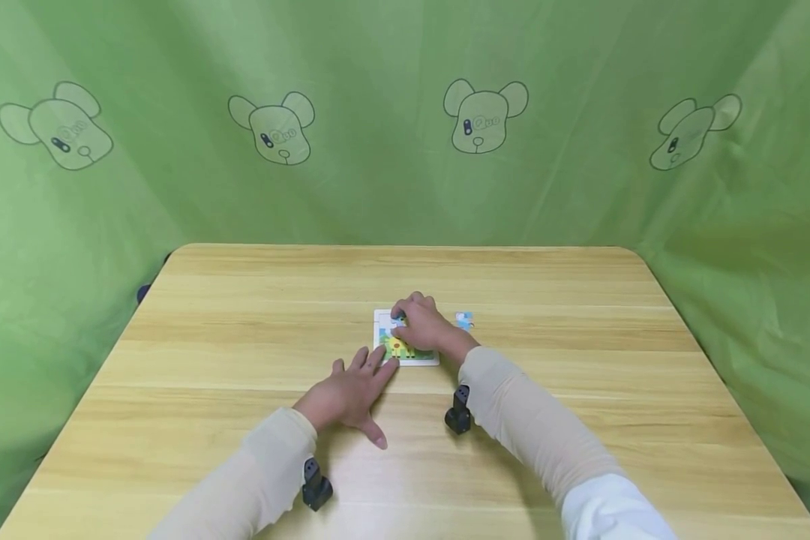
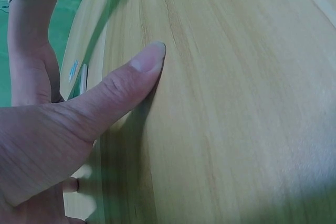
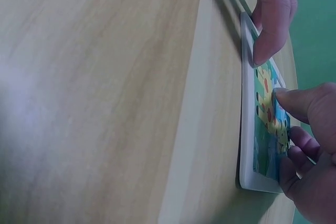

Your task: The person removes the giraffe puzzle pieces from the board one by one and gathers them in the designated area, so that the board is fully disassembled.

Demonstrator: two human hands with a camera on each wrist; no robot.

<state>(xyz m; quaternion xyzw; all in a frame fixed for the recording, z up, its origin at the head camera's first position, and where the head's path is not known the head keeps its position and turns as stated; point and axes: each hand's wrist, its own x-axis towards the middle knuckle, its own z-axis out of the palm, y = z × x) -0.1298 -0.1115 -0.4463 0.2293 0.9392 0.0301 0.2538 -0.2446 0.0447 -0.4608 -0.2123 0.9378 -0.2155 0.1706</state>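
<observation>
A small white-framed jigsaw puzzle (image 1: 376,334) with a yellow giraffe on green and blue lies flat on the table. My right hand (image 1: 424,324) is over its upper part and pinches a blue puzzle piece (image 3: 280,109) between thumb and fingers, low against the picture; its exact seating is hidden by the hand. My left hand (image 1: 349,391) is spread palm down, fingertips on the puzzle's near-left edge. In the left wrist view the left thumb (image 2: 126,85) stretches out over bare wood. One loose blue and white puzzle piece (image 1: 464,320) lies right of the frame.
The wooden table (image 1: 243,300) has rounded far corners. A green curtain (image 1: 378,202) printed with bear heads hangs behind it and at both sides. Black wrist cameras (image 1: 317,486) sit on both sleeves, close above the tabletop.
</observation>
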